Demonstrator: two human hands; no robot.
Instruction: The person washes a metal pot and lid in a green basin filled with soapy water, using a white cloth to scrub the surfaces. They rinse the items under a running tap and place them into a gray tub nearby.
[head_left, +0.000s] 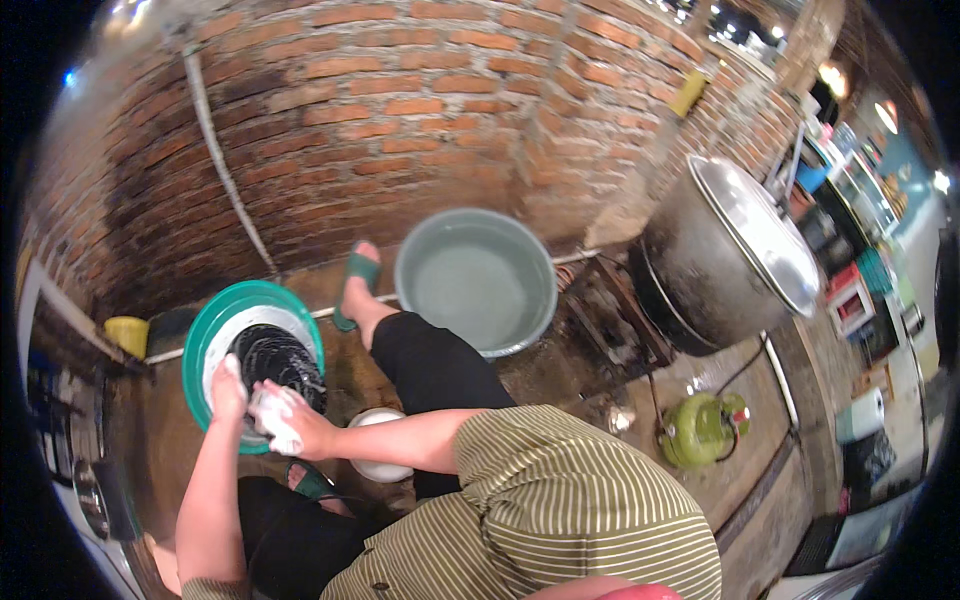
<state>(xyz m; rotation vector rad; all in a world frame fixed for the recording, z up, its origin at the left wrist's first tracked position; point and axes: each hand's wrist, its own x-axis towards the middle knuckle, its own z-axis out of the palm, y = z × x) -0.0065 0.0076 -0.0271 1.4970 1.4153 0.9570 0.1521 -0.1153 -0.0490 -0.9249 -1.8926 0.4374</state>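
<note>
A green plastic basin (193, 352) stands on the floor at the left, with white suds inside. A round black item (281, 360), streaked with foam, lies in it; its exact kind I cannot tell. My left hand (229, 390) rests at the near left rim of the black item, foam on its fingers. Close beside it, my right hand (296, 424) is covered in thick white suds and curled around a foamy mass, perhaps a sponge, whose form the foam hides. Under my right forearm a white round bowl (379, 461) is partly seen.
A large grey tub (476, 281) of water stands by the brick wall (360, 112). Right of it are a metal burner stand (615, 315), a big lidded aluminium pot (697, 255) and a green gas cylinder (697, 431). A yellow container (127, 336) is at the left.
</note>
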